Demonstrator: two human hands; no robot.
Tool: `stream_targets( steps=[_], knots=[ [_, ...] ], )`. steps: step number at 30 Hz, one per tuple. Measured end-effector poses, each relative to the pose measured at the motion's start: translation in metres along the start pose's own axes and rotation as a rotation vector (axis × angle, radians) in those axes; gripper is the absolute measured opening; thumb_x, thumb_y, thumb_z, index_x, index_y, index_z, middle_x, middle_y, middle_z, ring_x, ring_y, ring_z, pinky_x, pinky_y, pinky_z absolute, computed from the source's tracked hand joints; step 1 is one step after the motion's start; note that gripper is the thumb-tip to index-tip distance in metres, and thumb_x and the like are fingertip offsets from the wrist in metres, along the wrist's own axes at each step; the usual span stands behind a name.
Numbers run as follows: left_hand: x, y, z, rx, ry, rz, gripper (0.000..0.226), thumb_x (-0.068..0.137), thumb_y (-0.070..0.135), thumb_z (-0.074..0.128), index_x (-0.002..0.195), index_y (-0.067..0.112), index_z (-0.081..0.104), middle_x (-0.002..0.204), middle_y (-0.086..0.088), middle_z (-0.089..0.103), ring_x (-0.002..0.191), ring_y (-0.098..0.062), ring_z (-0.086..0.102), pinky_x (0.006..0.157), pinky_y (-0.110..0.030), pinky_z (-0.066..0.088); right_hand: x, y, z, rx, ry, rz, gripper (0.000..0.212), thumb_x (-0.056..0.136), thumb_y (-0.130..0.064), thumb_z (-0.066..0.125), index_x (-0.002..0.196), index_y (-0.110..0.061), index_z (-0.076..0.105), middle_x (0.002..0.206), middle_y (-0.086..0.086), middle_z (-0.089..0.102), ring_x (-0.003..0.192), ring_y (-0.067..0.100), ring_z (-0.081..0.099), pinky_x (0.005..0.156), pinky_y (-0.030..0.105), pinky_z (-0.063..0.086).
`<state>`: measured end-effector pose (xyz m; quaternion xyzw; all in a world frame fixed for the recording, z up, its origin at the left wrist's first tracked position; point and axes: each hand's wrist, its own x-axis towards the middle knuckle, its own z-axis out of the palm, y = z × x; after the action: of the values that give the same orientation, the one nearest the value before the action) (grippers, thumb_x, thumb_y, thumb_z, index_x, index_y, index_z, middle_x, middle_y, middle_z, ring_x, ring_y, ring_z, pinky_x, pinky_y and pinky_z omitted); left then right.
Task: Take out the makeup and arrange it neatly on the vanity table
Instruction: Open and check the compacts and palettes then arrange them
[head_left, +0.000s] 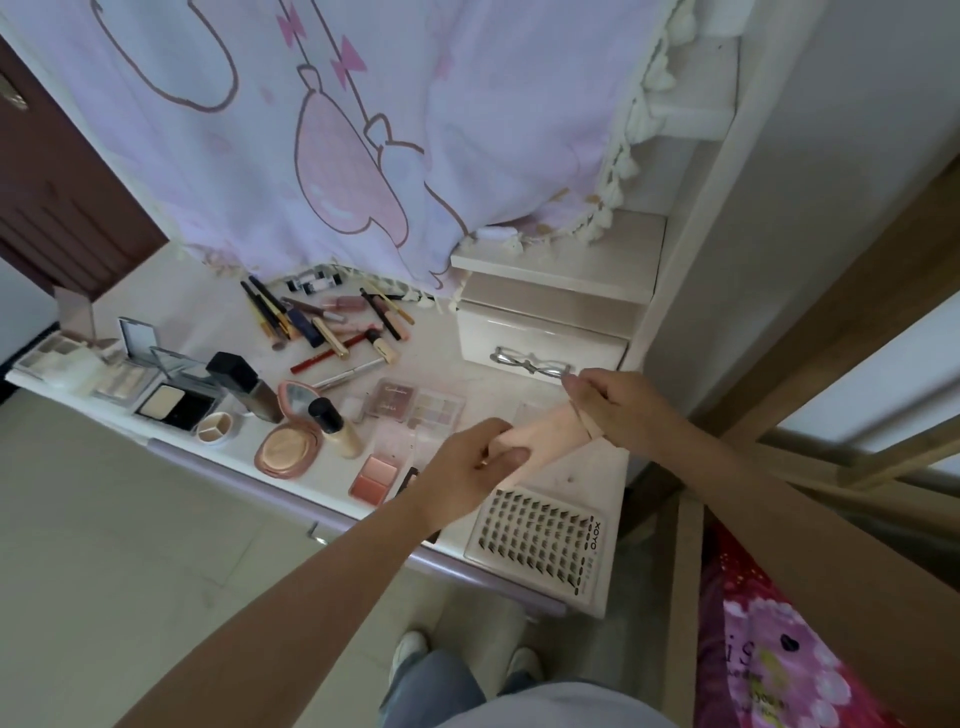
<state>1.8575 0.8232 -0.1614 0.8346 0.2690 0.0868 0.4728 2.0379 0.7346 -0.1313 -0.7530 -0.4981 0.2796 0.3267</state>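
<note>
Over the right end of the vanity table (524, 395) I have both hands on one thing, a slim peach carton (540, 439), held in the air above the tabletop. Taking the carton as my landmark: behind it stands the small drawer unit (540, 332) with its bow handle, and higher still hangs the pink printed curtain (363, 130). Just in front of the carton, toward me, lies the lash tray (535, 540) marked XOYO. To the carton's left sit the eyeshadow palette (421, 408), a two-pan blush (374, 478), the round gold compact (285, 452) and a foundation bottle (335, 426); far left, beyond those, the open mirrored compacts (156, 374). Behind and left of the carton is a loose heap of pencils and lip tubes (327, 322).

The carton's long axis runs from lower left up to upper right. My left hand (478, 467) grips the lower end, fingers and thumb wrapped round it. My right hand (618, 405) pinches the flap at the upper end, so I judge the right hand is the one to open it and draw the contents out along that axis, while the left steadies the box.
</note>
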Motion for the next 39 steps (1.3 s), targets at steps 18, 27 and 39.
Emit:
stream_targets(
  steps=[18,27,39],
  knots=[
    [-0.003,0.020,-0.039,-0.857,0.101,-0.162,0.020,0.090,0.019,0.049,0.087,0.002,0.059,0.056,-0.001,0.063,0.049,-0.011,0.061,0.045,-0.017,0.047,0.024,-0.039,-0.013,0.648,0.100,0.019,0.015,0.087,-0.011,0.057,0.097,-0.004,0.066,0.080,-0.001,0.065,0.068,0.003,0.061,0.060,0.015,0.050],
    [0.001,0.018,-0.046,-0.115,0.282,-0.111,0.006,0.084,0.021,0.064,0.089,0.017,0.062,0.075,0.007,0.058,0.071,-0.007,0.054,0.062,-0.009,0.041,0.032,-0.042,-0.022,0.289,-0.075,0.226,0.031,0.090,-0.030,0.053,0.073,-0.007,0.064,0.047,0.000,0.054,0.035,0.008,0.041,0.037,0.015,0.033],
    [-0.006,0.011,-0.049,-0.550,0.286,-0.179,0.030,0.083,0.003,0.063,0.069,0.028,0.070,0.062,0.017,0.063,0.063,-0.003,0.059,0.071,-0.034,0.046,0.028,-0.023,-0.017,0.729,-0.177,-0.113,0.035,0.075,0.015,0.058,0.087,-0.015,0.071,0.086,-0.007,0.074,0.086,0.005,0.067,0.072,0.015,0.052]
  ],
)
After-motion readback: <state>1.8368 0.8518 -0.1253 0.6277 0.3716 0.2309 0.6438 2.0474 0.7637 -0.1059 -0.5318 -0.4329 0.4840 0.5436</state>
